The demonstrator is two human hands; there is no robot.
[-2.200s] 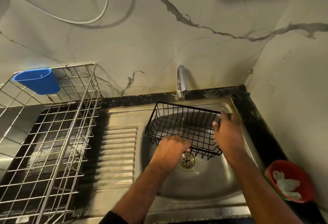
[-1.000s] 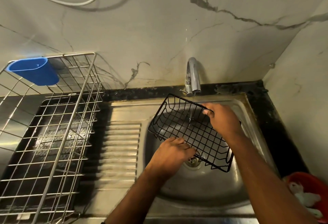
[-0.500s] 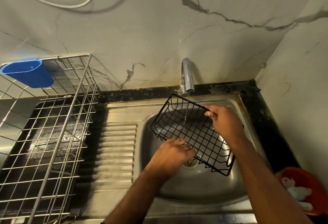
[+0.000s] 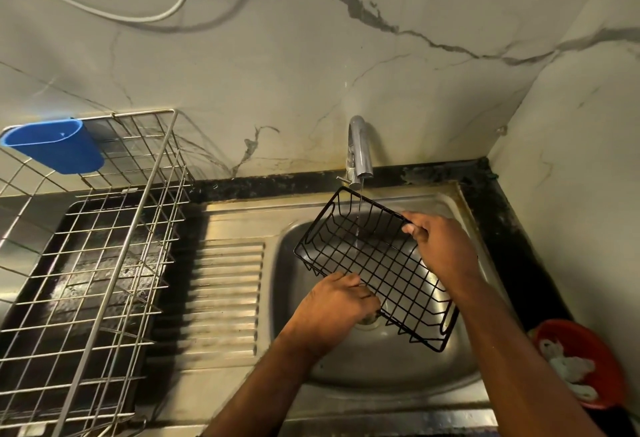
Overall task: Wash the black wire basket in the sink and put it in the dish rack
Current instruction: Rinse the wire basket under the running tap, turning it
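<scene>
While the thin stream from the tap [image 4: 360, 154] runs through it, the black wire basket [image 4: 367, 263] hangs tilted over the sink [image 4: 381, 367], held at two edges. The right hand [image 4: 441, 249] is curled shut on the far rim; the left hand [image 4: 334, 306] is closed on the near edge, just above the drain. Wet wire is slippery, I'd guess, so a loose pinch could let it clatter into the bowl. The dish rack [image 4: 104, 246] stands well apart to the left, and carrying the basket there would likely drip across the table.
</scene>
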